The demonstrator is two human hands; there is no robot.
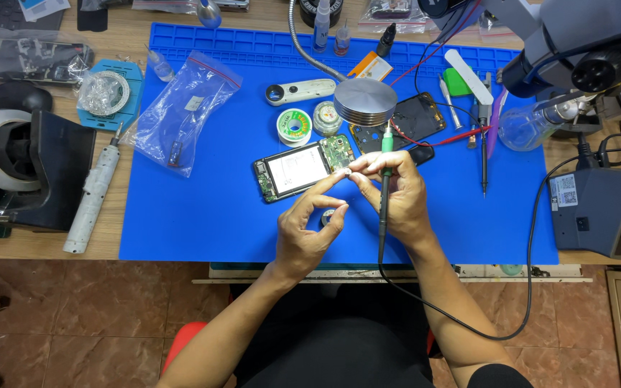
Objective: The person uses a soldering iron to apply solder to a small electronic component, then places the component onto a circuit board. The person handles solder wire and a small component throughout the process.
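At the far left of the table (131, 43), a tape dispenser (16, 162) sat at the edge, clear of the work area. Beside it an electric screwdriver (93, 197) lay half on the blue silicone mat (203, 215), within reach of the left side. A clear zip bag (181, 111) lay on the mat to its right, apparently keeping small parts together.

Near the mat's centre, a spool of solder wire (294, 127) and a small flux jar (327, 117) stood just behind the opened phone (303, 169), close enough to be reached without moving the work. The phone lay back-up with its circuit board exposed toward the hands.

The left hand (309, 230) was curled, its thumb and forefinger pinching a small pale item whose identity could not be determined. The right hand (397, 197) was closed around a soldering iron (385, 190), held pen-fashion with the tip pointing away from the body toward the phone's board; its fingertips touched those of the left hand. The iron's cable ran down off the table edge and looped right to the soldering station (601, 212).

A gooseneck lamp head (365, 102) hung just above the work. A second phone frame (411, 118), tweezers and spudgers lay further right, below a microscope (576, 50).

The mat covered a wooden table; brown tiled floor (73, 316) showed below.
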